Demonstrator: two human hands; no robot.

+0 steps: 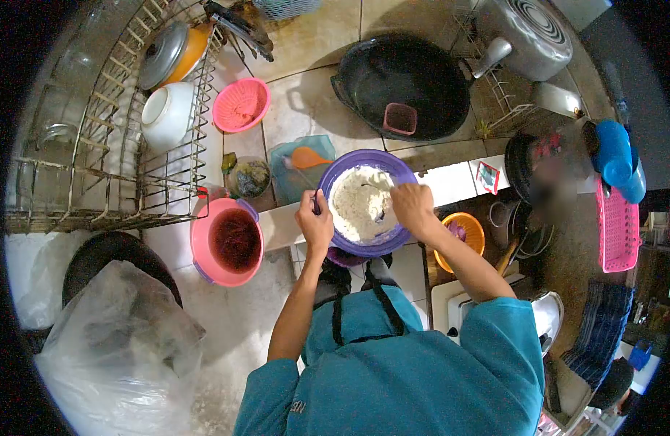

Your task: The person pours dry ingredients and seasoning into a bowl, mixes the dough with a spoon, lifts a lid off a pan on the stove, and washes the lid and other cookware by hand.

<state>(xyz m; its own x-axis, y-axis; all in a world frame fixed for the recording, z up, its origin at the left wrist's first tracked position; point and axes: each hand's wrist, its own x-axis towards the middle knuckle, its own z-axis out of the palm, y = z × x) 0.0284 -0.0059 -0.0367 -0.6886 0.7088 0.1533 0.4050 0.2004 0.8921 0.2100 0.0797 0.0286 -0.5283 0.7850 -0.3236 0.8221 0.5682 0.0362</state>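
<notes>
Teal shirt, nearest the viewer, its sleeves leading forward to a purple bowl at centre. White powder fills the bowl, lying just left of the right hand and right of the left hand; the right is nearer, reaching inside the rim. Being round, the bowl shows no long axis. Left fingers pinch the bowl's left edge; right fingers are curled together, and what they may grip cannot be told. Containers: pink tub, left, holding dark red liquid; orange basket, right, holding purple pieces; black wok, beyond, with a small square dish inside; wire rack, far left, holding a white bowl
</notes>
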